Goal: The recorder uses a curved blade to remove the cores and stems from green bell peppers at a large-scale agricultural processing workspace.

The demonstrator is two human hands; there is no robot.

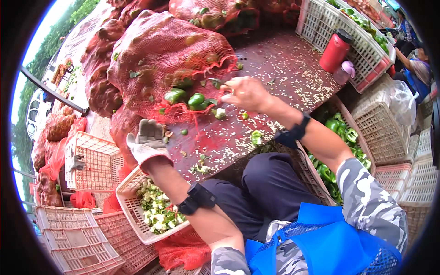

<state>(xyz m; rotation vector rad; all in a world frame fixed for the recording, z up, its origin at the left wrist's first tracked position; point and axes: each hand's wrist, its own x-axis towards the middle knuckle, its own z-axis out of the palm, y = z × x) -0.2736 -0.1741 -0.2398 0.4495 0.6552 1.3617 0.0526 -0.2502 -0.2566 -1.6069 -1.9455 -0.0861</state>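
Two green peppers, one on the left [175, 96] and one on the right [198, 102], lie at the torn mouth of a big red mesh sack [160, 55] full of produce. My bare right hand [246, 93] is above the table just right of them, its fingers closed in a pinch. A small dark piece [215, 83] shows by its fingertips; I cannot make out what it is or whether it is held. My left hand [149, 140], in a pale work glove, is over the table's left edge with fingers stretched out and nothing visible in it.
Pepper seeds and scraps litter the dark red table [284, 59]. A crate of cut cores [126, 201] stands at lower left. A crate of opened green peppers [362, 137] is right of my knees. A red bottle [336, 51] stands at the right. Several white crates and sacks surround me.
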